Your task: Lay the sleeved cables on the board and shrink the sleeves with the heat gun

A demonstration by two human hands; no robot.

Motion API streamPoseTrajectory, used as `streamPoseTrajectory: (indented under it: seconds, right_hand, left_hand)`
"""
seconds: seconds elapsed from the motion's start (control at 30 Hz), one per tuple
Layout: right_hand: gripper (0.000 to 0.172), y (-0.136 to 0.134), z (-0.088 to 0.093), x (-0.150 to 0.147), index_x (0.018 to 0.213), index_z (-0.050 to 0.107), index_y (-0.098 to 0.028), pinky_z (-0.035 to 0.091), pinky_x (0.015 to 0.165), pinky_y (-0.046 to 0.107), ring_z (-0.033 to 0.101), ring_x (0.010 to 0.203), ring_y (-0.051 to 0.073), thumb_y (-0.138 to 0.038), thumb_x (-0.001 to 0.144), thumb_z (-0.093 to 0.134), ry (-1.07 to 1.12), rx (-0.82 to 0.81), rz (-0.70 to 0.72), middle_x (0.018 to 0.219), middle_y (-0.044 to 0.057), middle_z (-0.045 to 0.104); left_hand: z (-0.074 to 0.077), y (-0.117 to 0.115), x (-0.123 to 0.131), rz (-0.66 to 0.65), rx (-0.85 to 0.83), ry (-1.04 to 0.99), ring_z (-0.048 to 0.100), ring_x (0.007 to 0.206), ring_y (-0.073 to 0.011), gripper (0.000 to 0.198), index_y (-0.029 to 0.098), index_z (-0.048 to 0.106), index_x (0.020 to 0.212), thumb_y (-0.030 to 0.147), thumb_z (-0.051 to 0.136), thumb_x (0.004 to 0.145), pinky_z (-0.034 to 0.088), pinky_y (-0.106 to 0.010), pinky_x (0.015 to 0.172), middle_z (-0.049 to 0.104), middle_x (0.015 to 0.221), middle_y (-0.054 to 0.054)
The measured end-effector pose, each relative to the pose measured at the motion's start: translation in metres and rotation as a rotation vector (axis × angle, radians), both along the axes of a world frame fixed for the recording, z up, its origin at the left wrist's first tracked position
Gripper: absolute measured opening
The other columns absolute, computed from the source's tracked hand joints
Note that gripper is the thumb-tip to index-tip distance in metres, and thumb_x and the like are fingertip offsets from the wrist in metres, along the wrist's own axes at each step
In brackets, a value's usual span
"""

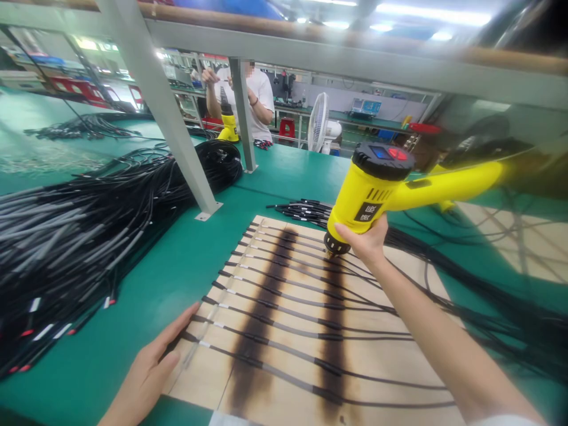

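Observation:
My right hand [369, 238] is wrapped round the barrel of a yellow heat gun [359, 192], whose nozzle points down over the upper cables. Its handle extends to the right. Several black cables [284, 325] lie side by side across a wooden board [208, 384] with two dark scorched bands. My left hand [153, 361] rests at the board's left edge, fingers stretched beside the cable ends, holding nothing.
A large bundle of black cables [89, 213] lies on the green table [173, 266] at left. Metal posts [164, 106] rise from the table. More cables [488, 313] trail right. Across the table are a person [261, 89], another yellow heat gun [229, 127] and a fan [318, 121].

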State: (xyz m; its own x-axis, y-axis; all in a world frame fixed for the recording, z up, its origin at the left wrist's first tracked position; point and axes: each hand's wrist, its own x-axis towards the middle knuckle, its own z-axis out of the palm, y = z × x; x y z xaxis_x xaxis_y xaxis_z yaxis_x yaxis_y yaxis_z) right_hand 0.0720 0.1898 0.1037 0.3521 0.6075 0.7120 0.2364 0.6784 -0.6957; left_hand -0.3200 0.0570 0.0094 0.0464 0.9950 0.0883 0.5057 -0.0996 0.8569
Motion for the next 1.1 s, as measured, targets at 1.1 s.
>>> streamPoseTrajectory:
  seconds: [1.1]
  right_hand:
    - [0.052, -0.012, -0.001, 0.013, 0.091, 0.056, -0.021, 0.054, 0.069, 0.054, 0.063, 0.075, 0.030, -0.028, 0.048, 0.083, -0.037, -0.037, -0.036, 0.085, 0.005, 0.064]
  left_hand:
    - [-0.001, 0.000, 0.004, 0.014, 0.020, -0.012, 0.038, 0.128, -0.0233, 0.061, 0.029, 0.048, 0.127, 0.064, 0.042, 0.078, 0.022, -0.032, 0.112, 0.046, 0.137, 0.002]
